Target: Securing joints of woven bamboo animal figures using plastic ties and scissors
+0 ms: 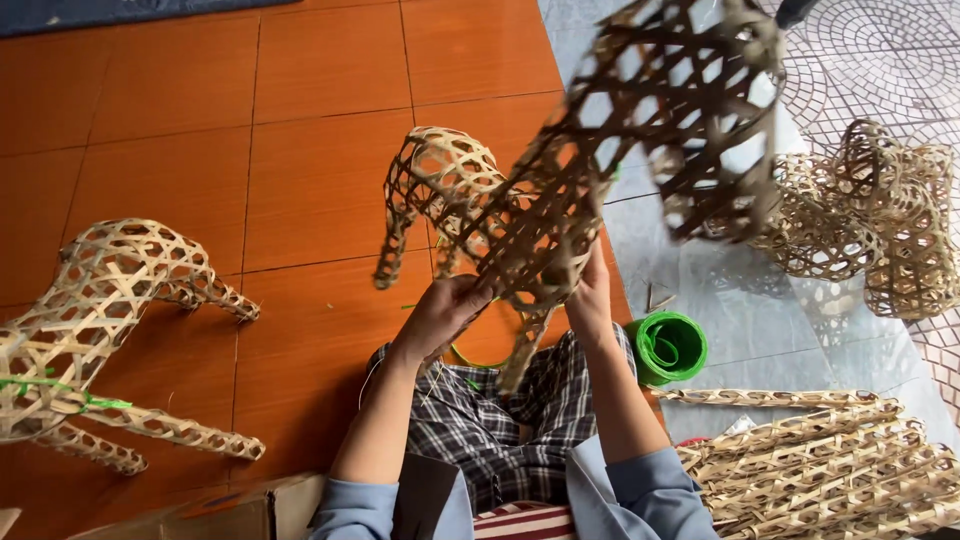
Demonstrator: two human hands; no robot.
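Woven frame [560,200] held up between left hand [440,315] and right hand [590,300], above the lap. Second woven figure [100,340] lies on floor far left. Tape roll [668,347] just right of right hand; strip bundle [830,465] right of it, nearer; woven pieces [870,215] far right, behind.

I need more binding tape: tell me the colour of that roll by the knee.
Bright green; the roll of tape shows best in the head view.

Woven bamboo-strip deer frame [520,210]: matt, rough open lattice. Floor tiles [200,150]: glossy orange ceramic. Green strap roll [668,347]: smooth shiny plastic.
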